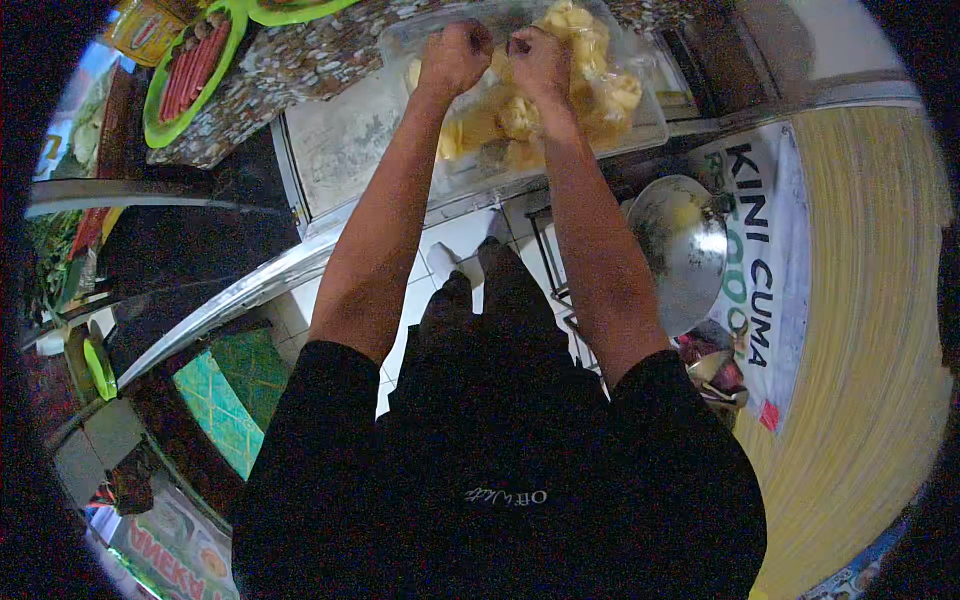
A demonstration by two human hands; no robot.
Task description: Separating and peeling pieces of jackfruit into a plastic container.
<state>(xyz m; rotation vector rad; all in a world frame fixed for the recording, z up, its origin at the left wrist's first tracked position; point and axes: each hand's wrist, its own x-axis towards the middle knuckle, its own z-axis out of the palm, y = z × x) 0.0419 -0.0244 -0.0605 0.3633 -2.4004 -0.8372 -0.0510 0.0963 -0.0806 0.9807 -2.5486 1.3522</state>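
Both of my hands are raised over a clear plastic container (652,127) at the top of the view. It holds several knotted clear bags (592,45) with pale yellow contents. My left hand (457,56) is curled above the container's left part, fingers bent inward. Close beside it, with a small gap between, my right hand (540,60) is also curled, thumb and fingers together near the bags. Whether thin plastic is pinched between the fingers of either hand cannot be made out.
Left of the container lies a pebble-patterned surface (300,67) with a green plate (154,131) of red sausages (196,71). A yellow can (142,30) stands beyond. A metal-edged counter (337,150) lies under the container. At right are a round metal lid or pan (679,255) and a printed banner (780,262).
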